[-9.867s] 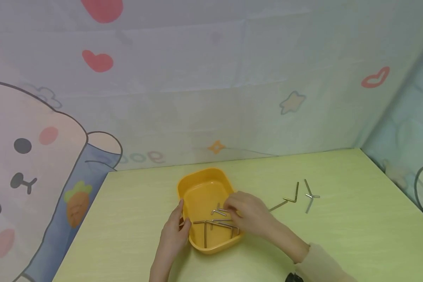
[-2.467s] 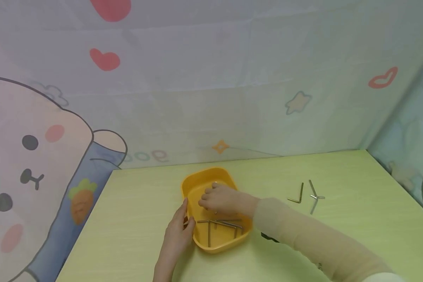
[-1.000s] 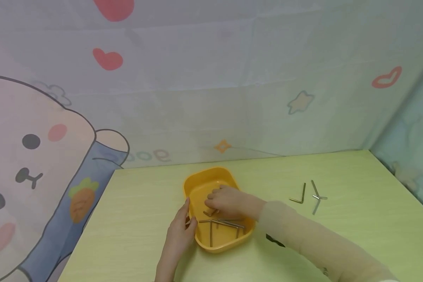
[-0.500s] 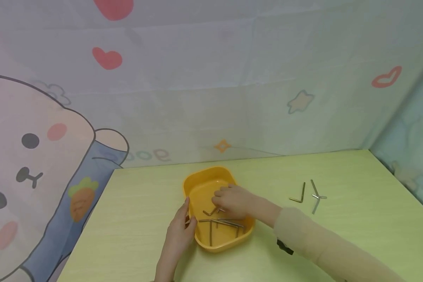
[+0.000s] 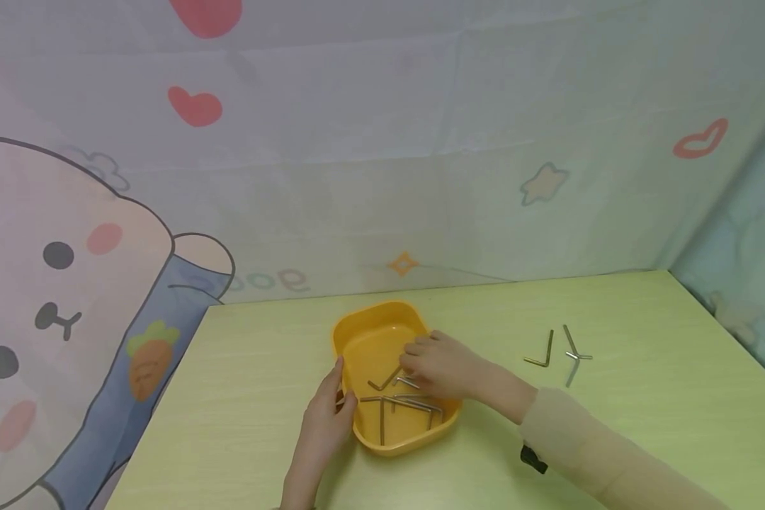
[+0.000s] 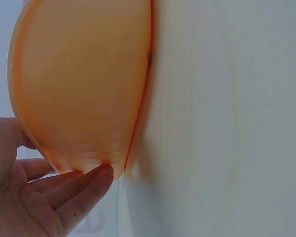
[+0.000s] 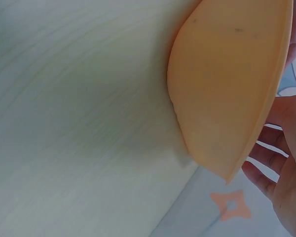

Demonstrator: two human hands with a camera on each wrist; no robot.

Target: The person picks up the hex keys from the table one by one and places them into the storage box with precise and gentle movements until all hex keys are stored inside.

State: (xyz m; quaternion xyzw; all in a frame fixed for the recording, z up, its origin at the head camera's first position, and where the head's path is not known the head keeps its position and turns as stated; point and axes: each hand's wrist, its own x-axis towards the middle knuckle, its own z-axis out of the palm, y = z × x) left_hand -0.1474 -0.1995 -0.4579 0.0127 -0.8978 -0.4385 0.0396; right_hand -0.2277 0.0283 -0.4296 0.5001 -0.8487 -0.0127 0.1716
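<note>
Nearest, a beige sleeve slanting in from the lower right, a small black tag at its cuff. Left hand laid against the near-left wall of the orange tray, fingers straight and relaxed, fingertips touching the smooth plastic rim, nothing clasped. Tray: rounded rectangle, shallow, glossy, set flat on the pale green wood-grain table, about mid-width. Inside it, a loose heap of thin L-shaped metal hex keys, crossing one another toward the near end. Right hand reaching over the right rim, above the keys, fingers bent downward; whether anything is pinched, impossible to tell, knuckles hiding the tips. In the right wrist view, only fingers loosely spread beyond the tray's edge. Farther right, well apart from the tray, one bent key and just beside it two crossed keys, bare on the table. Behind all, a printed cloth backdrop: hearts, stars, a cartoon bear.
</note>
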